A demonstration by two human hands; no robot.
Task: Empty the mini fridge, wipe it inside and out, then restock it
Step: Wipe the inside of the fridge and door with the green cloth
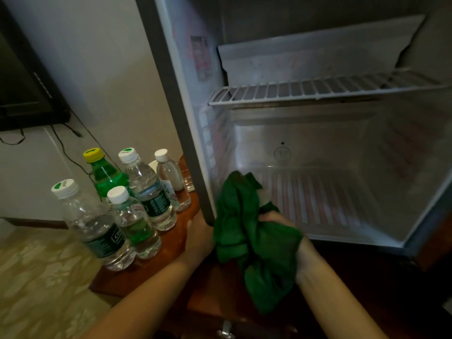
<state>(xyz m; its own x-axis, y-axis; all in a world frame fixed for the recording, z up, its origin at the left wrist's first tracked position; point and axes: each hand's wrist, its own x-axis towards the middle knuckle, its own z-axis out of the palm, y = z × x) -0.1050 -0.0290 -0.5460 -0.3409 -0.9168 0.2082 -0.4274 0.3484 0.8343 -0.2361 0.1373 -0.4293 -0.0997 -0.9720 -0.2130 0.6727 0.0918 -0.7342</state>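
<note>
Right hand [281, 221] clenched on green cloth [254, 241] before open mini fridge [318, 148]; left hand [199, 237] partly hidden, grip unclear; bottles [117, 204] at worktop [171, 241] left edge.

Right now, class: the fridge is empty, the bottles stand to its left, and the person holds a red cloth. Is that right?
Not quite. The cloth is green, not red, as the head view shows. The rest stands: the fridge is empty and the bottles stand to its left.
</note>
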